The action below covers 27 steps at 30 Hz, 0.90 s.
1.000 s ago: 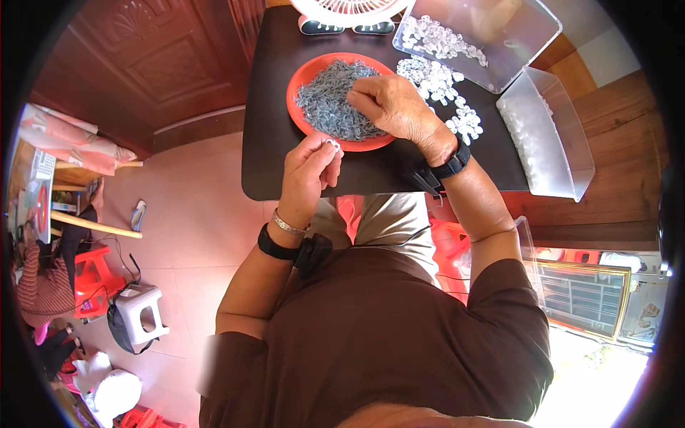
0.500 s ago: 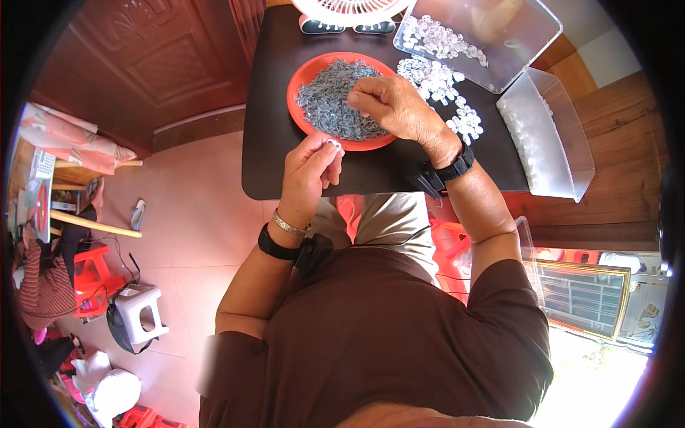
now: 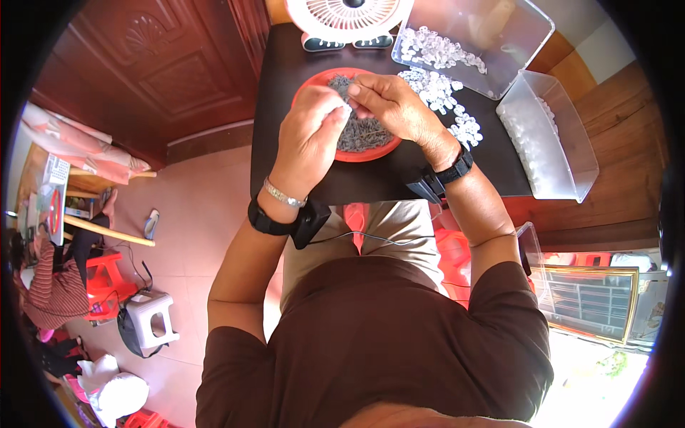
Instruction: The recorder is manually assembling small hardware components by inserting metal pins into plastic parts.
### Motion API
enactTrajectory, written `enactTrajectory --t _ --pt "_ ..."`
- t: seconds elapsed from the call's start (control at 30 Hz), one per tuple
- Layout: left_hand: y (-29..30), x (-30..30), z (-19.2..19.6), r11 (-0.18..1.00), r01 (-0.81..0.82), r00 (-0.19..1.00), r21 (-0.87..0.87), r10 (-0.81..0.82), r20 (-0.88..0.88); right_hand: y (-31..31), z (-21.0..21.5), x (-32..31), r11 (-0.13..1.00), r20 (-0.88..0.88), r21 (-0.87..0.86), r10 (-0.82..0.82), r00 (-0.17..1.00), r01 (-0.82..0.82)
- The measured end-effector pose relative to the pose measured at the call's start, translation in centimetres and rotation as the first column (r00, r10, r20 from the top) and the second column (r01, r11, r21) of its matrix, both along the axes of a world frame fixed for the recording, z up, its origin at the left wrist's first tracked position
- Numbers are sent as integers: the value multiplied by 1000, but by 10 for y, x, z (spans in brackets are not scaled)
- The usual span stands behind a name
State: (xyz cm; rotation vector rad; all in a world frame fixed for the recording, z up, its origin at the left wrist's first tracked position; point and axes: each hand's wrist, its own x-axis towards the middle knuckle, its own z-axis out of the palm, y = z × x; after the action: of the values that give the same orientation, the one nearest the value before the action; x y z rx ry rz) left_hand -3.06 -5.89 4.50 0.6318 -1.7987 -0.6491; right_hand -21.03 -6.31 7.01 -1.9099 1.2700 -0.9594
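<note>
Over the red bowl [image 3: 319,78], both hands meet with their fingertips close together. In my left hand [image 3: 308,135], the thumb and fingers pinch a small white plastic piece [image 3: 346,111], mostly covered by the fingertips. My right hand [image 3: 397,108] is closed in a pinch beside it; whatever its fingertips hold is too small to make out. A heap of small, thin grey pieces [image 3: 362,137] fills the bowl, partly hidden by my hands. To the right of my right hand, small clear-white plastic pieces [image 3: 465,130] lie loose on the black table [image 3: 492,167].
A clear box [image 3: 524,43] with more white pieces leans at the back right. Near the table's right edge stands another clear bin [image 3: 571,153] holding white pieces. A white fan [image 3: 342,18] stands behind the bowl. A person [image 3: 57,285] sits far left, near a white stool [image 3: 153,319].
My left hand has moved up and forward with the white piece, from the bowl's near rim to my right fingertips. My right hand stays over the bowl. The view has shifted slightly.
</note>
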Motion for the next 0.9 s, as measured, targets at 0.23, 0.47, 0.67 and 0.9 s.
enactTrajectory --t 0.23,0.47,0.67,0.9 --pt "-48 -33 46 972 217 972 92 -224 72 -16 26 -21 988 80 -104 -106 991 114" --pt "-62 -53 32 823 364 921 436 -387 -39 -30 0 -48 1000 127 1 -23 992 23" --pt "-69 -49 19 659 428 899 618 -384 -214 -33 -14 -49 996 71 -60 -55 996 60" --pt "-70 -46 9 470 483 872 739 -340 -353 -32 -28 -49 998 301 -2 61 952 -63"
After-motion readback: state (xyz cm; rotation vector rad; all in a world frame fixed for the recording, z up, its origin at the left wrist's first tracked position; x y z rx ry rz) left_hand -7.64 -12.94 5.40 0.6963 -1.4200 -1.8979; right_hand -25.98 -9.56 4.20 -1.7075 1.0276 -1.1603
